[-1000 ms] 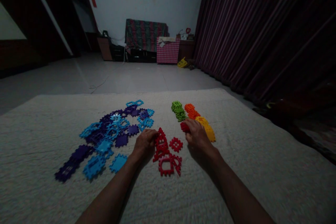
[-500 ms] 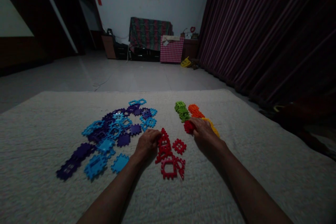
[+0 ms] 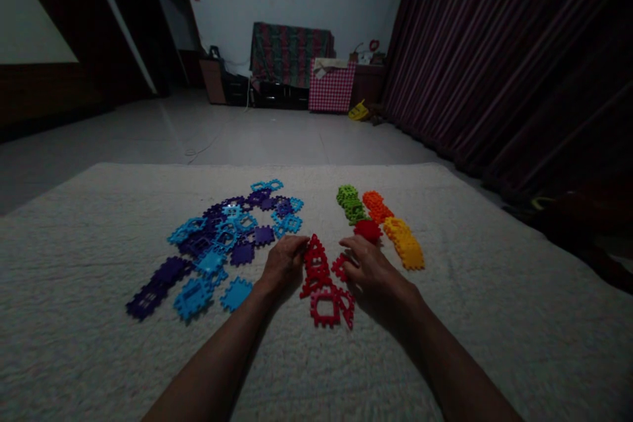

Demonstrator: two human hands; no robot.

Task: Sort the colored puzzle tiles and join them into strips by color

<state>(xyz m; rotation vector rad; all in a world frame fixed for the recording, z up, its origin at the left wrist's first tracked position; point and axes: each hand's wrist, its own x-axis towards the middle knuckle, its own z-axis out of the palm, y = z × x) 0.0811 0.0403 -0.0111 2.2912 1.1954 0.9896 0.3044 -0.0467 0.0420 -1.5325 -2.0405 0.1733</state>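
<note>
In the centre of the frame, the left hand (image 3: 284,265) rests its fingertips against a cluster of red pieces (image 3: 316,264); I cannot tell whether it grips any. Just right of centre, the fingers of the right hand (image 3: 372,269) curve over 1 loose red piece (image 3: 339,266), their hold unclear. Right of centre, a red stack (image 3: 367,231) sits near green pieces (image 3: 352,206) and yellow pieces (image 3: 406,245). Blue pieces (image 3: 210,261) spread left of centre.
</note>
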